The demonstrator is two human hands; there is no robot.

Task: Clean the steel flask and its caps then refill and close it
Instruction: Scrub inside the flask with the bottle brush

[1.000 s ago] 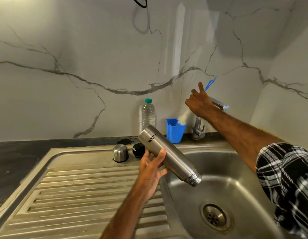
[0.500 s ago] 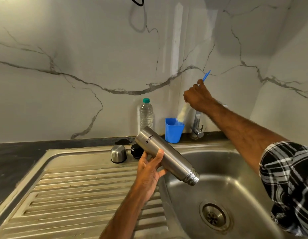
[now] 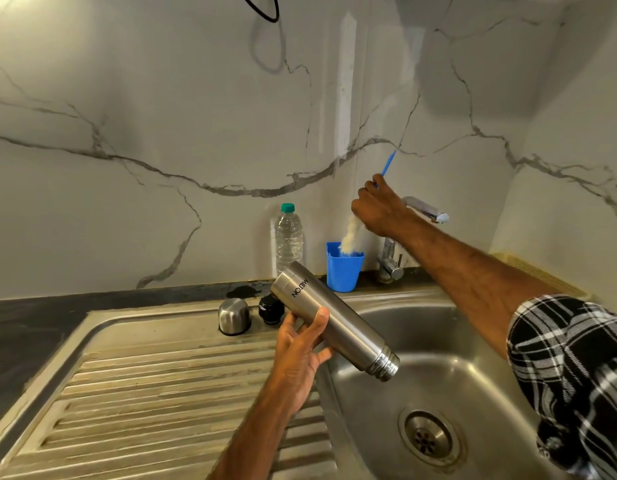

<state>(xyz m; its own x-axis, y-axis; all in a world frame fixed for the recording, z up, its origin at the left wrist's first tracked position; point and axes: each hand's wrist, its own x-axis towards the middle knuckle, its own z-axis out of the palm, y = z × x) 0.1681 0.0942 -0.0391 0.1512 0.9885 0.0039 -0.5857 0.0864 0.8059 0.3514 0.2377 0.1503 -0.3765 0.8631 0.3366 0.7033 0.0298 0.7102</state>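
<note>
My left hand (image 3: 300, 351) grips the steel flask (image 3: 334, 322), tilted with its open threaded mouth down and right over the sink basin (image 3: 438, 358). Behind it on the sink's rim stand the steel outer cap (image 3: 233, 316) and the black inner cap (image 3: 270, 309). My right hand (image 3: 378, 209) grips a bottle brush (image 3: 351, 235) by its blue handle, its pale bristles dipping into the blue cup (image 3: 343, 271) by the tap.
A clear plastic water bottle (image 3: 288, 237) with a green lid stands against the marble wall. The chrome tap (image 3: 426, 209) sits behind my right hand. The ribbed drainboard (image 3: 144, 393) lies to the left, the drain (image 3: 428, 436) at the lower right.
My right hand has shifted slightly left and lowered the brush, so its bristles now reach into the blue cup. The flask stays tilted in my left hand.
</note>
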